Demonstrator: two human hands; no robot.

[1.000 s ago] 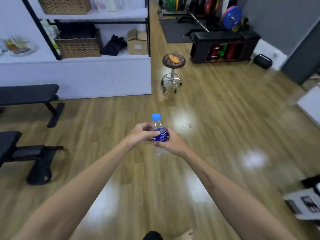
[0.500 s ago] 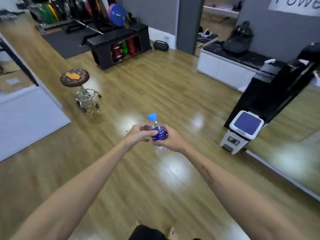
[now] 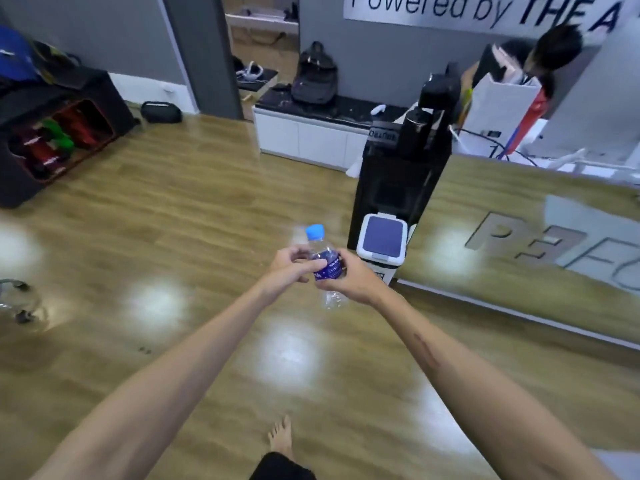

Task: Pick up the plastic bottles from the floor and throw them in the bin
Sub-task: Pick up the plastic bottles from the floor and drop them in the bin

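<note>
Fingers point(image 3: 320, 263) of left hand point(image 3: 289, 268) and right hand point(image 3: 349, 278) clasp upright bottle point(image 3: 325, 261); bin point(image 3: 382, 242) just beyond

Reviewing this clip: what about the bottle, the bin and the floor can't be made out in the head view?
- Bottle: label text too small and blurred; the left hand and right hand cover its middle.
- Bin: lid looks closed; its lower front sits behind the right hand.
- Stool base: cut off by the left edge.
- Floor: glare patches wash out detail.
</note>
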